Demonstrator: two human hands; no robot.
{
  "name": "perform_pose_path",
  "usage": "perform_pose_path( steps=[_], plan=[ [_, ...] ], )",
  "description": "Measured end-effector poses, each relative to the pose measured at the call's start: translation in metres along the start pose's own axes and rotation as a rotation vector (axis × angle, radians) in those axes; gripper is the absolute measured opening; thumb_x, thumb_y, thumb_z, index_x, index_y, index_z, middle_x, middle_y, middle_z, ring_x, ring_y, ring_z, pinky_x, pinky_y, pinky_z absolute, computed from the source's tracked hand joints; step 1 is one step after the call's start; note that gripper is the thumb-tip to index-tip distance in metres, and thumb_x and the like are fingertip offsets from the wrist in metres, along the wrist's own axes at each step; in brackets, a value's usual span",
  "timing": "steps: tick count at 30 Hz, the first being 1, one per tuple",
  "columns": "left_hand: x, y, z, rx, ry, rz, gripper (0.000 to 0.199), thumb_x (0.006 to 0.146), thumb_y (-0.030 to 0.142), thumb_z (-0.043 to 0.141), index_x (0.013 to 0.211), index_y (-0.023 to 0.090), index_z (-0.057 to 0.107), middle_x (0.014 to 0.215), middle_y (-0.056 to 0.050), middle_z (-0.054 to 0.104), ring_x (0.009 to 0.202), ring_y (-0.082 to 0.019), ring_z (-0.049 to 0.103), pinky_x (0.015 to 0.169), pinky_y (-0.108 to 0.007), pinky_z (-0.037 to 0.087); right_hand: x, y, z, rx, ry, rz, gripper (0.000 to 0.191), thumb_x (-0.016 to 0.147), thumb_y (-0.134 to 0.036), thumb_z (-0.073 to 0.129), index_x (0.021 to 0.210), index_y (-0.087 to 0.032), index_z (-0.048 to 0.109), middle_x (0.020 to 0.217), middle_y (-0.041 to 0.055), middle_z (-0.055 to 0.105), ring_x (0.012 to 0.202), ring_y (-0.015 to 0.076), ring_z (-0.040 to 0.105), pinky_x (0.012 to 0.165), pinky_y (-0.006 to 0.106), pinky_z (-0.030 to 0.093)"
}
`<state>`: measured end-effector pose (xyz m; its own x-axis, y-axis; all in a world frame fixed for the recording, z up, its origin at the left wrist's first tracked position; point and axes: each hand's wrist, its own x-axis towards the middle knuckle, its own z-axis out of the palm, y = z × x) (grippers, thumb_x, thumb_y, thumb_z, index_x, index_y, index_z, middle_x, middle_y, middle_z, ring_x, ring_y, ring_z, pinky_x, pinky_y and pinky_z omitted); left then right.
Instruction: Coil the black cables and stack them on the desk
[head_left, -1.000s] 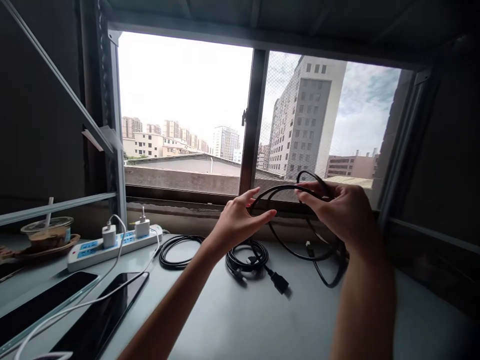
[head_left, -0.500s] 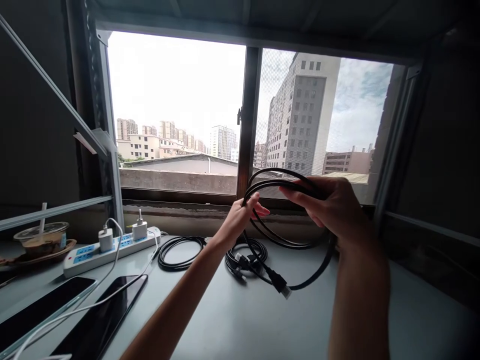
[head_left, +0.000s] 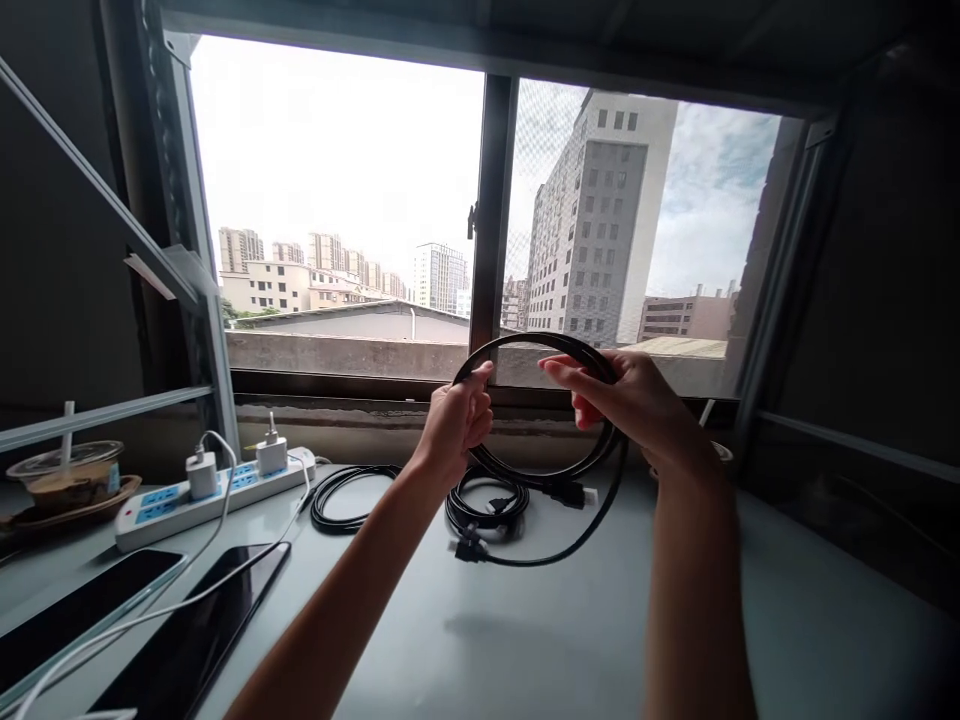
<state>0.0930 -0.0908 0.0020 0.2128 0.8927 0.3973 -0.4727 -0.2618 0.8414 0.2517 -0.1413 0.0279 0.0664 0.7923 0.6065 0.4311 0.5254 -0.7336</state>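
Note:
A black HDMI cable (head_left: 525, 338) is looped into a round coil and held up above the desk in front of the window. My left hand (head_left: 454, 420) is closed around the coil's left side, thumb on top. On the right side, my right hand (head_left: 634, 400) grips the coil, its thumb and index fingertip pointing inward. One plug (head_left: 570, 494) with a pale tip hangs below the loops. From my right hand a loose length curves down and left to another plug (head_left: 471, 549) over the desk. Behind it lies a second black coiled cable (head_left: 450, 510).
Another coiled black cable (head_left: 319, 505) lies further left. A white power strip (head_left: 172, 512) holds two chargers with white cords. Two dark phones (head_left: 210, 620) lie at the front left. A drink cup (head_left: 75, 475) stands at the far left; another cup (head_left: 724, 453) is partly hidden behind my right wrist.
The loops have been drawn into a tighter, rounder coil. My left hand has moved slightly left and its fingers have closed; my right hand has shifted slightly left. The hanging plugs have swung.

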Motion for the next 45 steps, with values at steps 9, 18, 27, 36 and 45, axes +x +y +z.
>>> perform_pose_path(
  steps=[9, 18, 27, 36, 45],
  plan=[
    [-0.004, -0.058, 0.02, -0.029, -0.218, -0.334, 0.03, 0.078, 0.026, 0.049, 0.05, 0.015, 0.044, 0.044, 0.004, 0.044, 0.039, -0.008, 0.05, 0.048, -0.019, 0.039, -0.022, -0.031, 0.003, 0.155, 0.142, -0.006, 0.039, 0.07, -0.042, 0.067, 0.101, -0.018, 0.07, 0.034, -0.0101, 0.034, 0.025, 0.0024, 0.025, 0.024, 0.015, 0.016],
    [-0.008, -0.071, 0.014, 0.201, -0.595, -0.596, 0.044, 0.079, 0.042, 0.037, 0.05, 0.015, 0.054, 0.041, -0.004, 0.052, 0.045, -0.018, 0.057, 0.064, -0.03, 0.045, -0.012, -0.03, 0.018, 0.117, 0.339, -0.007, 0.045, 0.064, -0.037, 0.072, 0.105, -0.018, 0.069, 0.034, -0.0085, 0.042, 0.024, 0.0043, 0.03, 0.02, 0.017, 0.022],
    [-0.004, -0.037, 0.006, 0.325, -0.929, -0.715, 0.05, 0.084, 0.054, 0.032, 0.087, 0.021, 0.069, 0.09, -0.007, 0.069, 0.108, -0.025, 0.054, 0.102, -0.042, 0.024, -0.016, -0.028, 0.003, 0.301, 0.201, -0.084, 0.054, 0.064, -0.038, 0.072, 0.115, -0.022, 0.063, 0.031, -0.0124, 0.032, 0.023, 0.003, 0.023, 0.023, 0.017, 0.017],
    [-0.011, -0.03, 0.009, 0.385, -0.403, -0.306, 0.022, 0.08, 0.035, 0.047, 0.089, 0.018, 0.057, 0.087, -0.007, 0.067, 0.088, -0.023, 0.061, 0.083, -0.033, 0.041, -0.009, -0.02, -0.01, 0.541, 0.168, -0.066, 0.055, 0.063, -0.034, 0.068, 0.116, -0.027, 0.06, 0.034, -0.0133, 0.022, 0.028, 0.0037, 0.011, 0.03, 0.02, 0.01],
    [0.001, -0.033, 0.005, 0.268, -0.21, -0.098, 0.036, 0.082, 0.05, 0.047, 0.083, 0.015, 0.052, 0.076, -0.005, 0.062, 0.072, -0.019, 0.062, 0.069, -0.031, 0.048, 0.01, 0.0, -0.005, 0.566, 0.202, -0.011, 0.047, 0.063, -0.036, 0.069, 0.107, -0.024, 0.059, 0.045, -0.012, 0.028, 0.033, 0.0022, 0.014, 0.029, 0.017, 0.012]
  ],
)
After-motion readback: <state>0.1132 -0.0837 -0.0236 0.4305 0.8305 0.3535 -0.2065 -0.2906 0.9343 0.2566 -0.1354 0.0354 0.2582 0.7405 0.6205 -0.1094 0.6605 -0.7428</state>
